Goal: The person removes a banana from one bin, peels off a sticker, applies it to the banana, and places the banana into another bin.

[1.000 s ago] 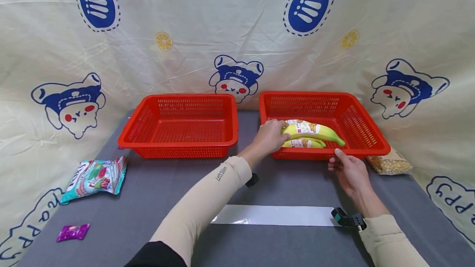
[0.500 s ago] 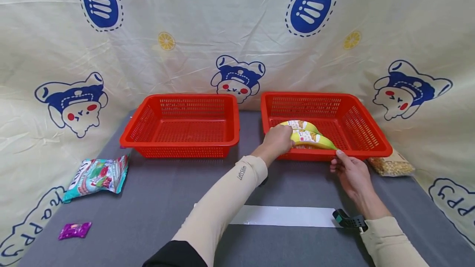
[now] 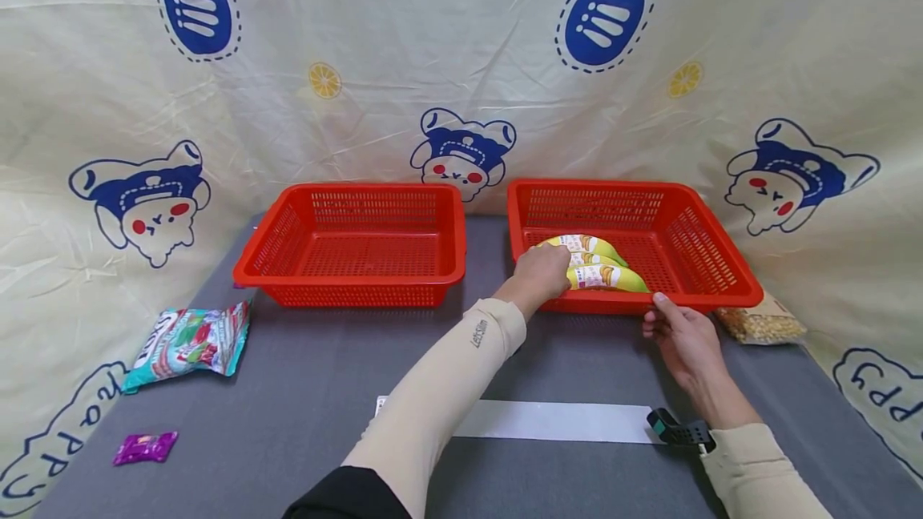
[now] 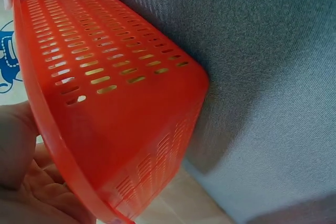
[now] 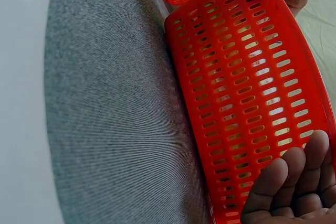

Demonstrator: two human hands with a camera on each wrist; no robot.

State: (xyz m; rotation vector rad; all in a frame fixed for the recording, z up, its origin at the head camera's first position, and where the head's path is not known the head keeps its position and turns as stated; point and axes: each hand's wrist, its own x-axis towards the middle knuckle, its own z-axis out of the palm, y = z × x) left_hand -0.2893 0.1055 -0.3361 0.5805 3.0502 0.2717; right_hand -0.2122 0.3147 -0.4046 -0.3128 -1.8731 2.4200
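Yellow bananas with printed labels [image 3: 606, 277] lie in the front left part of the right red basket [image 3: 710, 298]. Over that basket's front left corner reaches my left hand [image 3: 542, 272], right at the bananas' left ends and covering them. In the left wrist view its thumb and bent fingers [image 4: 52, 182] show beyond the rim; I cannot tell whether they hold a banana. My right hand [image 3: 681, 339] pinches the front rim, thumb on top. Its curled fingers [image 5: 270, 182] lie against the slotted wall outside, where yellow shows through.
A second red basket [image 3: 349, 295] stands to the left. A teal snack bag [image 3: 189, 345] and a small purple packet [image 3: 145, 448] lie on the grey table at left. A bag of yellow kernels [image 3: 763, 322] sits beside the right basket. A white strip [image 3: 555, 420] crosses the front.
My left hand has moved slightly right and down, deeper into the basket. The front banana has shifted toward the front wall, uncovering others behind it. My right hand keeps to the rim.
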